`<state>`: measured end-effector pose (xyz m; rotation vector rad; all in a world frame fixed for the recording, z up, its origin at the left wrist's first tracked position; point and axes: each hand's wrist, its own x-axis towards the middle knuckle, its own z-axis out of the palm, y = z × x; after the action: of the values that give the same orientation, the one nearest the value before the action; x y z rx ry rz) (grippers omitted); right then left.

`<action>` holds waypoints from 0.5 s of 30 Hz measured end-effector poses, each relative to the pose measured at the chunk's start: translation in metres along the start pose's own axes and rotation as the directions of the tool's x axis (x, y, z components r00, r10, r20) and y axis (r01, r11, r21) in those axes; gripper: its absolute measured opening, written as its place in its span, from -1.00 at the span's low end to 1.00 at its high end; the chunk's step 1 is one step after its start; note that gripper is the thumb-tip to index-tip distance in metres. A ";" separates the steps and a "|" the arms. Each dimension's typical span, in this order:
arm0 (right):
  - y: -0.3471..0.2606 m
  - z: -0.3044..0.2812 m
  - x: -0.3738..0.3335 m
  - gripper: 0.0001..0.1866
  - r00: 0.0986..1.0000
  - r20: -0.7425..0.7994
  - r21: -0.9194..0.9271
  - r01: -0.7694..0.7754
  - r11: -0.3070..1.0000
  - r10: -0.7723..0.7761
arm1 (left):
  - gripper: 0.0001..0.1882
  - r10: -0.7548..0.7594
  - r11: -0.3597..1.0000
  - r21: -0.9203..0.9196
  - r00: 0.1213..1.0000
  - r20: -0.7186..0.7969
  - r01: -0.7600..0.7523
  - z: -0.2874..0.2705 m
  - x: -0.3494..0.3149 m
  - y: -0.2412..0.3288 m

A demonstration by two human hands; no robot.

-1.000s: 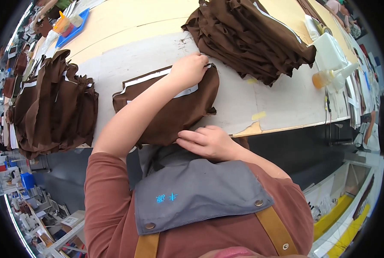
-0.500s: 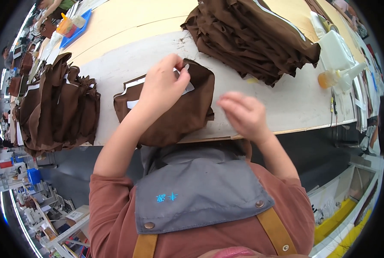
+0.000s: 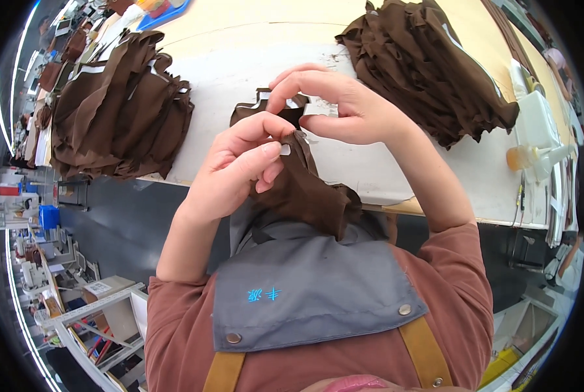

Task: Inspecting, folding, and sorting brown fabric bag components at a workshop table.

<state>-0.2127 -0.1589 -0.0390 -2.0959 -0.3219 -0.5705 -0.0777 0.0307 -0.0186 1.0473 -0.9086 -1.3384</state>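
Note:
A brown fabric piece (image 3: 305, 189) with white strips hangs over the table's front edge in front of me. My left hand (image 3: 230, 166) pinches its upper edge between thumb and fingers, and a small white bit shows beside the thumb. Just above and to the right, my right hand (image 3: 350, 108) is curled over the piece's far part, thumb and fingers apart. Through that gap show dark cloth and something whitish, which I cannot tell from a strip or the tabletop. No hold by the right hand is visible.
A heap of brown fabric pieces (image 3: 122, 111) sits at the left of the table (image 3: 220, 72), and another brown stack (image 3: 426, 72) lies at the back right. Beyond that stand a white container (image 3: 537, 121) and a bottle with amber liquid (image 3: 520, 158). A blue tray (image 3: 164, 16) is far left.
The brown piece has come nearer and now drapes over the table edge. My left hand has come nearer; my right hand has moved in from the right, over the cloth. The view has shifted.

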 end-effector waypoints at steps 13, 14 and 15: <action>-0.021 0.015 0.015 -0.64 0.951 0.259 0.220 -0.227 0.949 0.168 | -0.88 -0.114 0.987 0.125 0.988 0.107 0.100 -0.022 -0.026 0.016; -0.018 0.018 0.015 -0.67 0.977 0.210 0.139 -0.072 0.988 0.042 | -0.88 -0.114 0.987 0.123 0.988 0.108 0.101 -0.021 -0.026 0.018; -0.017 0.021 0.015 -0.70 0.981 0.174 0.050 0.084 0.995 -0.091 | -0.88 -0.076 0.986 0.155 0.992 0.098 0.060 -0.021 -0.026 0.020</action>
<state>-0.2012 -0.1324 -0.0290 -2.1029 -0.5250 -0.4264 -0.0533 0.0571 -0.0044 1.1428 -1.0742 -1.4076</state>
